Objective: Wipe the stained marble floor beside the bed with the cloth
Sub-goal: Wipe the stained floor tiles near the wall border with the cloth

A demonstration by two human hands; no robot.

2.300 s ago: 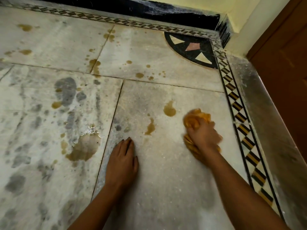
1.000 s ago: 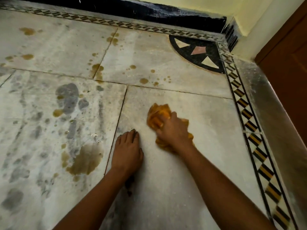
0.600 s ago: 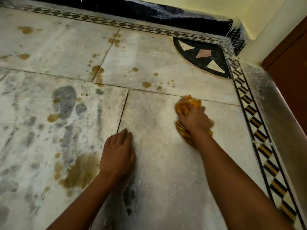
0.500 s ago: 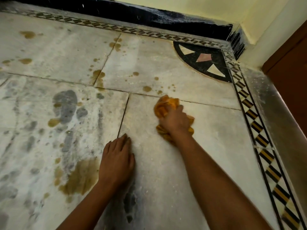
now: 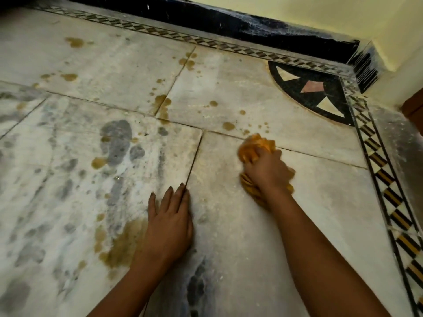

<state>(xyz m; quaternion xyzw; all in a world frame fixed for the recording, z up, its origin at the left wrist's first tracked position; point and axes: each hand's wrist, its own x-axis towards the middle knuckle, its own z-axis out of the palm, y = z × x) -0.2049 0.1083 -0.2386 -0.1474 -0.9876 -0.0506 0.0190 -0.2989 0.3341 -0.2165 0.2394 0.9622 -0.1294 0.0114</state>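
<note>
My right hand [image 5: 266, 171] is shut on a bunched orange cloth [image 5: 256, 146] and presses it onto the pale marble floor [image 5: 320, 202], at the joint with the far slab. Small brown drops [image 5: 229, 126] lie just beyond the cloth. My left hand [image 5: 170, 221] rests flat on the floor with fingers together, across the joint between two slabs. A large brown stain [image 5: 121, 243] spreads just left of that hand. More brown spots [image 5: 163, 105] dot the slabs farther away, and grey damp patches [image 5: 116, 138] mark the left slab.
A black and yellow patterned border [image 5: 386, 193] runs along the right side of the floor. A black quarter-circle inlay [image 5: 313, 92] fills the far right corner. A black skirting [image 5: 229, 21] lines the yellow wall. A brown wooden edge [image 5: 414, 104] shows at far right.
My right hand has kept rubbing the cloth from side to side and now has it farther away, at the slab joint. The brown spots near it two seconds ago are gone. My left hand stays planted.
</note>
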